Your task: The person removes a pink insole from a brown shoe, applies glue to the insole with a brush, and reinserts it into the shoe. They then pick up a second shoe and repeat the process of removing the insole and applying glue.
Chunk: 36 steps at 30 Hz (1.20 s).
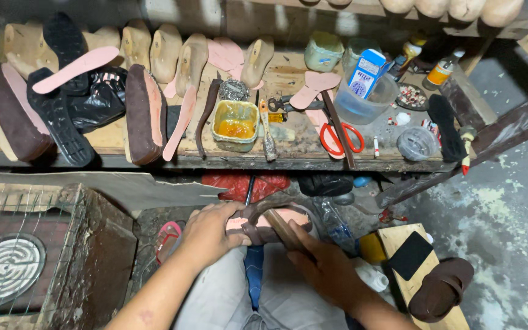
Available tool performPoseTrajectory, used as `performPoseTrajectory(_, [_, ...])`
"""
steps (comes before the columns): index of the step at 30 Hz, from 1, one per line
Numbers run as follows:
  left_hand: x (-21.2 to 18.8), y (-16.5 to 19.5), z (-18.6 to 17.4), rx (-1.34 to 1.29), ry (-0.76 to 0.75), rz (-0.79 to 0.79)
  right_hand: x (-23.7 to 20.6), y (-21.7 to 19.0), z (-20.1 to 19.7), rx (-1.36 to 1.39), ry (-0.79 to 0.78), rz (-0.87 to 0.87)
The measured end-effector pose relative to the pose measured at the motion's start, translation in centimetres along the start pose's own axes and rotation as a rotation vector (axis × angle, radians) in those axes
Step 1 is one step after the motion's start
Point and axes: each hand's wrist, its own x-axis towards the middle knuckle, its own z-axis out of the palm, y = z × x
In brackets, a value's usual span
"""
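My left hand grips a sandal upper on a last with a pink insole facing up, held over my lap. Brown leather straps wrap over its edge. My right hand holds a wooden-handled tool and presses it against the straps near the sandal's middle. The tool's head is hidden behind the sandal.
A low workbench holds wooden lasts, pink insoles, black soles, a yellow glue tub, red scissors, a clear plastic tub and bottles. A round heater sits left. A brown sandal lies right.
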Motion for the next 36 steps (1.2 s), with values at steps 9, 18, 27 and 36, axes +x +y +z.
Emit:
performPoseTrajectory(9, [-2.3,1.7,0.4,0.069,0.041,0.043,9.8,2.1,-7.1,-0.342,0.666,-0.225])
performPoseTrajectory(18, [-0.6,1.2,0.5,0.037,-0.172,0.048,18.6,4.8,-7.1,-0.553,0.732,-0.039])
performPoseTrajectory(27, [2.7,-1.4,3.5,-0.731,-0.496,-0.136,18.1,1.3,-6.5,-0.620,0.806,-0.233])
performPoseTrajectory(36, [-2.9,-4.6,2.1,-1.862,-0.094,-0.168,23.4,-2.2,-1.5,-0.321,0.501,-0.194])
